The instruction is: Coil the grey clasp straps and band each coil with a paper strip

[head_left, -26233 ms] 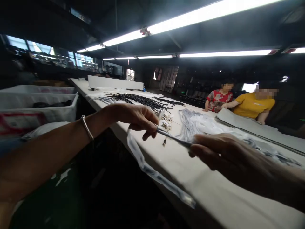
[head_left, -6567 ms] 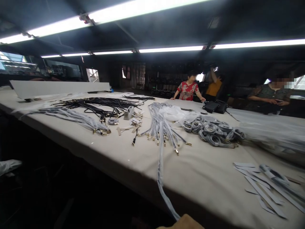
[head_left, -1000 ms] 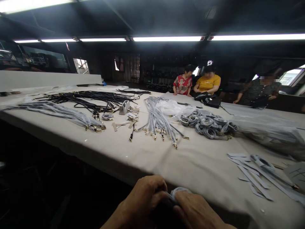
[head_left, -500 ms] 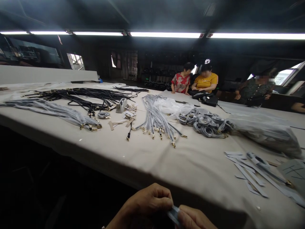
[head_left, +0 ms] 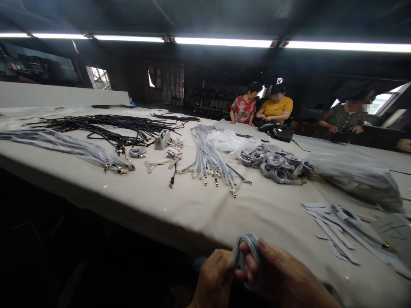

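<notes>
Table [head_left: 199,209], filled bag [head_left: 359,179], coil [head_left: 252,242] in hands [head_left: 284,267]

A row of tube lights [head_left: 223,42] runs from 10 through 12 to 2 o'clock under a dark ceiling [head_left: 205,17], above a broad, pale, lightly creased surface [head_left: 192,218]. A bright opening [head_left: 98,78] shows at 10 o'clock, and a window [head_left: 390,99] glares between 2 and 3 o'clock. At 11 o'clock a barred door [head_left: 174,83] sits in the gloomy background; towards 7 o'clock, below the surface's edge, it is too dark to make anything out
</notes>
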`<action>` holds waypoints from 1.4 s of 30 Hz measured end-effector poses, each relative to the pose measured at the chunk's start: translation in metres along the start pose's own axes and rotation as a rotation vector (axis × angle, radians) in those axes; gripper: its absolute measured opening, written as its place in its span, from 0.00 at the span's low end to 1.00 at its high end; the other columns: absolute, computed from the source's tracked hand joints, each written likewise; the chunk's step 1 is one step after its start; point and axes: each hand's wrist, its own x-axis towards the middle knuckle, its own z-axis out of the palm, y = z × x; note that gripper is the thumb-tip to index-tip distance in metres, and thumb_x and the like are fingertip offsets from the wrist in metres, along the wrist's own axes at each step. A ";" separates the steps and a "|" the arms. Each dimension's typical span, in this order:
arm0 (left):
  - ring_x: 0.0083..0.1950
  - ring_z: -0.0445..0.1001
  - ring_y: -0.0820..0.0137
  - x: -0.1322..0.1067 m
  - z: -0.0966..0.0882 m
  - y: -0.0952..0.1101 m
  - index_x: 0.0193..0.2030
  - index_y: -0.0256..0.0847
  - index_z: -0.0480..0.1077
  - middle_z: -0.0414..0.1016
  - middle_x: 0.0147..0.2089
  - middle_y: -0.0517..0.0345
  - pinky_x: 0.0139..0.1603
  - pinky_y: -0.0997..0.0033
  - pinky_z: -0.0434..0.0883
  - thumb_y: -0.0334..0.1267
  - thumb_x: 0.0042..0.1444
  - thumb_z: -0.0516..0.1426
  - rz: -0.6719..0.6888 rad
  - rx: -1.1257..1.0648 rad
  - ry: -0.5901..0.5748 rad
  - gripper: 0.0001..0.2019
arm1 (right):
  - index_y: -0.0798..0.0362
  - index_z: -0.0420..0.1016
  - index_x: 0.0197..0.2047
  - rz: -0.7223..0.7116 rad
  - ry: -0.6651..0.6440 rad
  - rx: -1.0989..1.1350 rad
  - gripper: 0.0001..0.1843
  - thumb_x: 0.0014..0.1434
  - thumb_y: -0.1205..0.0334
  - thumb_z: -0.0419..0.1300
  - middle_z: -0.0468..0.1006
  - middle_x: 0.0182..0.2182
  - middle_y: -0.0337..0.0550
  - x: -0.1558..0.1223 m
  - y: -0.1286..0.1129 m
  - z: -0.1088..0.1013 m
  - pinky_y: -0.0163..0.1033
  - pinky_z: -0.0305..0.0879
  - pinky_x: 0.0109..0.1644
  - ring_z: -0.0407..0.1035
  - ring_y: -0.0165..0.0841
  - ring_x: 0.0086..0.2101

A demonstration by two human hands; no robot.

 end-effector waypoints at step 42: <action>0.29 0.69 0.73 -0.002 -0.094 0.089 0.30 0.42 0.74 0.72 0.26 0.66 0.25 0.79 0.58 0.36 0.52 0.60 -0.427 0.274 -0.406 0.02 | 0.50 0.68 0.34 -0.188 -0.359 -1.336 0.31 0.65 0.32 0.41 0.72 0.30 0.38 0.023 0.057 -0.032 0.33 0.58 0.34 0.62 0.30 0.29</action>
